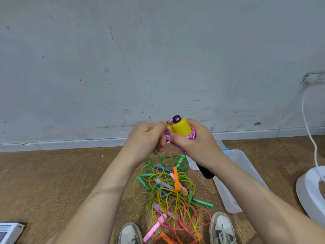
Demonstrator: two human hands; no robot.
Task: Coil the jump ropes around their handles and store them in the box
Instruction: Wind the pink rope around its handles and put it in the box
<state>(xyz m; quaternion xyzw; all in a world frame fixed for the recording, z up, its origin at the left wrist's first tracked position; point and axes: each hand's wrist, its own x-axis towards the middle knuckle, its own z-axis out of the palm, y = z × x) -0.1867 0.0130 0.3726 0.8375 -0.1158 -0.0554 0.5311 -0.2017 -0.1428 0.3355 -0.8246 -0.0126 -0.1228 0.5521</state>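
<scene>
Two yellow handles (181, 128) of a jump rope stand side by side, held up in front of the wall, with pink braided rope (190, 135) coiled round them. My right hand (195, 143) grips the handles and the coil. My left hand (147, 138) pinches the pink rope just left of the handles. On the floor below lies a tangled pile of jump ropes (172, 194) in green, yellow, red and orange with coloured handles. A clear plastic box (235, 173) lies on the floor to the right of the pile, partly hidden by my right forearm.
My two shoes (222, 228) stand at the pile's near edge. A black handle (206, 172) pokes out under my right wrist. A white round object (311, 189) and a white cable (309, 131) are at right. A printed box (8, 232) lies bottom left. Grey wall ahead.
</scene>
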